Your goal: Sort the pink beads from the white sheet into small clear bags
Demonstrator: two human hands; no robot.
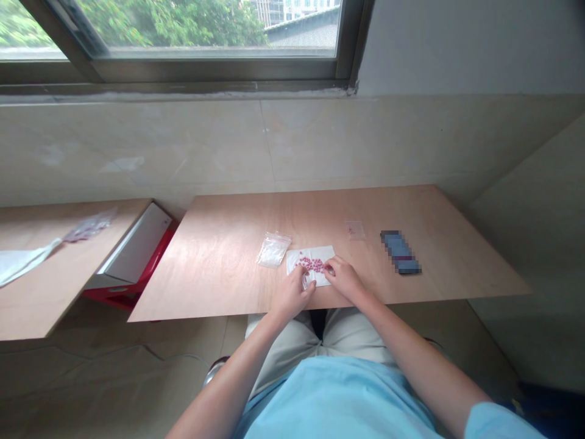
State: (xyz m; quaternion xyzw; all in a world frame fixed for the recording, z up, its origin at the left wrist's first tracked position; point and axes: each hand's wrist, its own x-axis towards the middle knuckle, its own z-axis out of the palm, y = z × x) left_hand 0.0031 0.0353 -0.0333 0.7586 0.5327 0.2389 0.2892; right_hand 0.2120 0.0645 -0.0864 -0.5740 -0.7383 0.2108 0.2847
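Note:
A white sheet of paper (320, 253) lies on the wooden table (228, 256) near its front edge, with a heap of several small pink beads (311, 263) on it. My right hand (343, 277) rests at the sheet's right side, its fingers pinched together at the edge of the heap. My left hand (292, 295) sits at the sheet's front left corner, fingers curled round a small clear bag (305, 279). What, if anything, the right fingertips hold is too small to see.
A pile of clear plastic bags (273, 249) lies left of the sheet. A small bag with a few pink beads (355, 230) and a dark phone (400, 252) lie to the right. A second table (55, 268) with bags stands left, a white-and-red box (137, 250) between them.

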